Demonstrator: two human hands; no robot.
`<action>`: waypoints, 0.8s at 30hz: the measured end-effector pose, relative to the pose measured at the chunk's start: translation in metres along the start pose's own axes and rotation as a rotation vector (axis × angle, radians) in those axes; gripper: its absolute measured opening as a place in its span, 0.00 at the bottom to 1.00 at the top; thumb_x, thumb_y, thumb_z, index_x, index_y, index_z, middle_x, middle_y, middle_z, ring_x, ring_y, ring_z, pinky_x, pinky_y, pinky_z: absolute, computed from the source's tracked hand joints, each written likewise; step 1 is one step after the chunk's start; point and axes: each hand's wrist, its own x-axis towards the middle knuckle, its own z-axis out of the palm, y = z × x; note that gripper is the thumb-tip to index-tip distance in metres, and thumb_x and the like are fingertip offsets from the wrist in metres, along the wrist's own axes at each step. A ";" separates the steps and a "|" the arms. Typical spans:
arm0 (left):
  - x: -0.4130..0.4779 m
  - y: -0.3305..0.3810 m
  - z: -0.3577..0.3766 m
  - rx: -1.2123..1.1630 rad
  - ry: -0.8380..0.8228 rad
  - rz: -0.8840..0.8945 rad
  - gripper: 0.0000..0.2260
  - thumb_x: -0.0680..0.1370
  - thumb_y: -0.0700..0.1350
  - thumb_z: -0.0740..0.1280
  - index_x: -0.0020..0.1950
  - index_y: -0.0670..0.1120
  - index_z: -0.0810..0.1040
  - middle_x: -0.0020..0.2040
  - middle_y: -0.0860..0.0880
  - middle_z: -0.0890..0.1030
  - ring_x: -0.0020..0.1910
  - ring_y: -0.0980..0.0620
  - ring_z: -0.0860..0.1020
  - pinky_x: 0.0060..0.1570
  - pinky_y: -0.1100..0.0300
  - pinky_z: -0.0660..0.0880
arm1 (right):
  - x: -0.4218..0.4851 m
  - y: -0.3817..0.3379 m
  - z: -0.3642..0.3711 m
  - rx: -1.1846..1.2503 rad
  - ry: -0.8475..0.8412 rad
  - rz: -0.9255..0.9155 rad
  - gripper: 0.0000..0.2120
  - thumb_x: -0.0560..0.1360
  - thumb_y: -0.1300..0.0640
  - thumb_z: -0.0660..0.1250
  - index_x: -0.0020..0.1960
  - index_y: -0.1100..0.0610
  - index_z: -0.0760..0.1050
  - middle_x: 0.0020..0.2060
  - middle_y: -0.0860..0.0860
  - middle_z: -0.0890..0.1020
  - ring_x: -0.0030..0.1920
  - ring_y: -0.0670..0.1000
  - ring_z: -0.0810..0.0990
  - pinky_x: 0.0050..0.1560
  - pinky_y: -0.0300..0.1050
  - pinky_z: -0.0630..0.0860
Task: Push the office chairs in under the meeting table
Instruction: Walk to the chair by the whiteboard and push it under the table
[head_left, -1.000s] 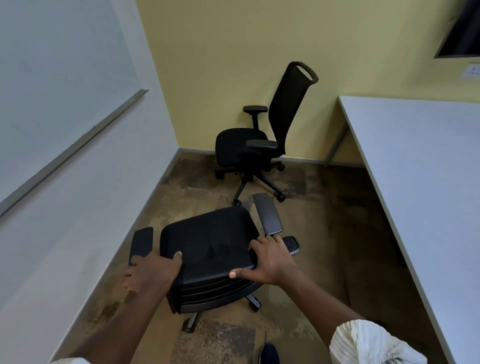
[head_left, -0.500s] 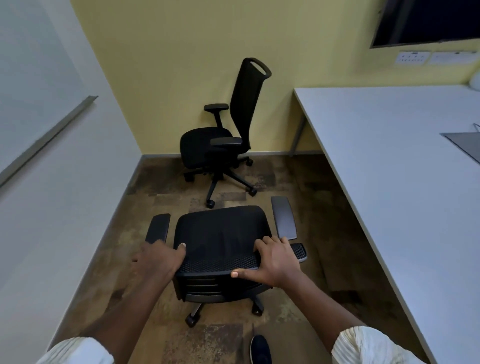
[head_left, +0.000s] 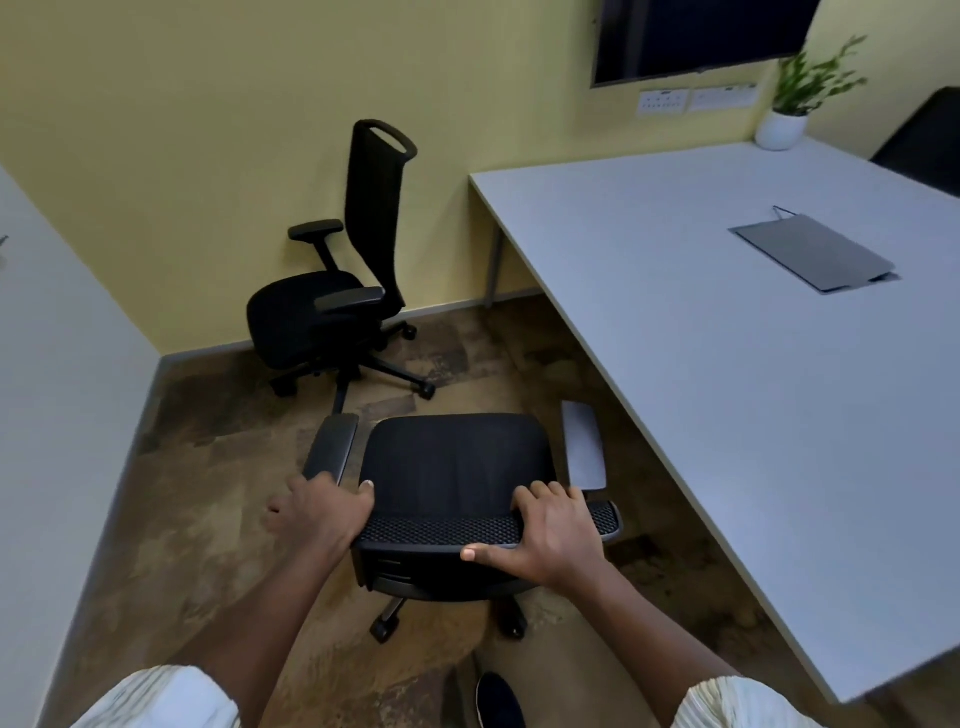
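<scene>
A black office chair (head_left: 457, 462) stands right in front of me, seen from above, its seat facing away and its right armrest close to the edge of the white meeting table (head_left: 727, 395). My left hand (head_left: 319, 514) grips the left end of the chair's backrest top. My right hand (head_left: 556, 530) grips the right end, thumb on the rear face. A second black office chair (head_left: 337, 296) stands farther off by the yellow wall, turned sideways, away from the table.
A white wall (head_left: 57, 415) runs along the left. On the table lie a grey cable-box flap (head_left: 813, 252) and a potted plant (head_left: 789, 119) at the far end. A dark screen (head_left: 696, 36) hangs on the yellow wall. My shoe (head_left: 498, 701) is on the brown floor.
The view has swung right, showing more of the table. The held chair has turned with it and now sits closer to the table's edge; both hands keep their grip.
</scene>
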 end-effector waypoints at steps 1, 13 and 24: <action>0.002 0.010 0.001 0.013 0.014 0.031 0.32 0.67 0.74 0.60 0.56 0.51 0.82 0.56 0.44 0.78 0.55 0.38 0.76 0.47 0.47 0.68 | -0.003 0.006 -0.001 0.001 0.015 0.029 0.48 0.60 0.10 0.50 0.50 0.51 0.77 0.45 0.48 0.78 0.47 0.52 0.76 0.54 0.53 0.70; -0.005 0.094 -0.007 0.080 0.041 0.300 0.32 0.71 0.73 0.59 0.61 0.51 0.81 0.65 0.44 0.75 0.62 0.37 0.74 0.57 0.45 0.71 | -0.032 0.047 -0.006 -0.039 0.138 0.246 0.43 0.62 0.12 0.53 0.43 0.51 0.76 0.37 0.46 0.76 0.40 0.52 0.76 0.46 0.54 0.73; 0.003 0.162 -0.001 0.071 0.077 0.529 0.32 0.72 0.74 0.56 0.57 0.51 0.83 0.59 0.45 0.78 0.58 0.39 0.76 0.55 0.47 0.70 | -0.048 0.077 -0.010 -0.092 0.102 0.447 0.44 0.61 0.11 0.51 0.44 0.50 0.76 0.38 0.46 0.74 0.41 0.52 0.73 0.51 0.54 0.72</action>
